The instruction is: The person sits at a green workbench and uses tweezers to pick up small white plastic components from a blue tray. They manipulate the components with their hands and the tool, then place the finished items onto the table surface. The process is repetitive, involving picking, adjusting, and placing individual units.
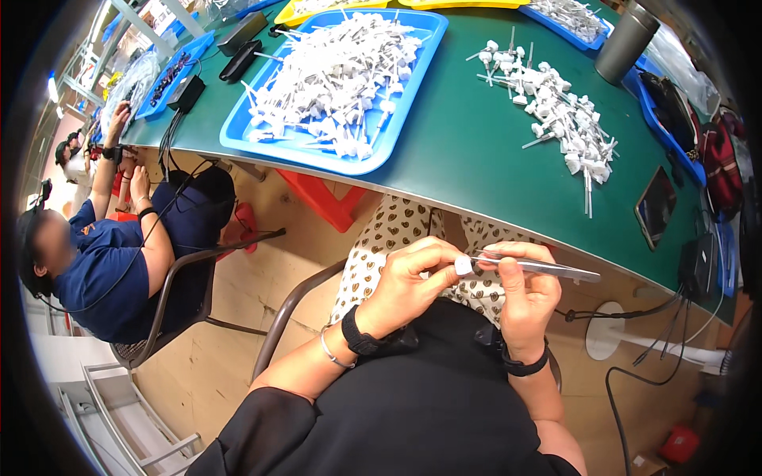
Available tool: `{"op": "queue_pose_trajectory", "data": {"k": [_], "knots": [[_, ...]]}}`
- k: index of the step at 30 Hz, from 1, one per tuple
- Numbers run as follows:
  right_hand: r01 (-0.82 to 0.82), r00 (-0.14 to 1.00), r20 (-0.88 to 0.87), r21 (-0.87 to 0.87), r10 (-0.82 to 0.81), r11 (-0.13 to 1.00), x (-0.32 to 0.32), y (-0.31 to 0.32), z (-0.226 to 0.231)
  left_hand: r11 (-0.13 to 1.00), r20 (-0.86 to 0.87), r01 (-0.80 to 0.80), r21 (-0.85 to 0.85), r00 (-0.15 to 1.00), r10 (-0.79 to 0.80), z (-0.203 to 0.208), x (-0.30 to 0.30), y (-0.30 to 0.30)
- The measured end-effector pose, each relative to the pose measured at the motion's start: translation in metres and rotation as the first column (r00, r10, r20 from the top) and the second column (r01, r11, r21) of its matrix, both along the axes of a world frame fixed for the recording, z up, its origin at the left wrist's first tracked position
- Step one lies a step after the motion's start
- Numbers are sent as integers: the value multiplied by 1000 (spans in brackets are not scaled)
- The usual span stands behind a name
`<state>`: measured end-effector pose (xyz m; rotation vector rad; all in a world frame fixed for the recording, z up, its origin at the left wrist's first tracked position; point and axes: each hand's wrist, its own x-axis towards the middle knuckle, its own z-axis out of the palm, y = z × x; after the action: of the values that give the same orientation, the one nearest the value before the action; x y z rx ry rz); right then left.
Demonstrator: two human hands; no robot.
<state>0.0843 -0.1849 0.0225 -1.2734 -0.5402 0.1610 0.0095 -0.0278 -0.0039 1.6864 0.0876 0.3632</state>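
Above my lap, my left hand (413, 278) pinches a small white plastic piece (463, 266) between thumb and fingertips. My right hand (524, 293) is closed around metal tweezers (567, 271), whose narrow end points left at the white piece. Whether the tips touch or enter it is too small to tell. Beyond my hands, on the green table (468, 159), stands a blue tray (373, 164) heaped with white plastic parts (333, 79) that have thin stems. A loose pile of similar parts (556, 99) lies on the table to the right.
At the right are a metal flask (627, 44), a phone (656, 208) and a black box (698, 266) with cables. Black cases (240, 61) lie left of the tray. A co-worker (119, 254) sits at the left. A red stool (321, 198) is under the table.
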Motion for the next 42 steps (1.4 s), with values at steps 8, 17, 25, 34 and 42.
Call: {"op": "queue_pose_trajectory", "data": {"k": [8,17,25,34,42], "knots": [[-22,999,-35,-106,19,994,-7,6,-8,999,-17,-35,12,999,35,-8,-3,3],[60,998,-17,-72,-61,996,-5,9,-13,996,24,-79,-46,997,80,-6,3,-5],[52,997,58,-122,-45,991,-9,9,-15,997,32,-70,19,997,69,-16,1,0],[84,986,157,-182,-55,980,-9,10,-18,988,63,-97,121,994,90,-15,2,-1],[102,987,142,-180,-77,978,-9,12,-18,973,82,-118,201,991,103,-14,3,0]]}}
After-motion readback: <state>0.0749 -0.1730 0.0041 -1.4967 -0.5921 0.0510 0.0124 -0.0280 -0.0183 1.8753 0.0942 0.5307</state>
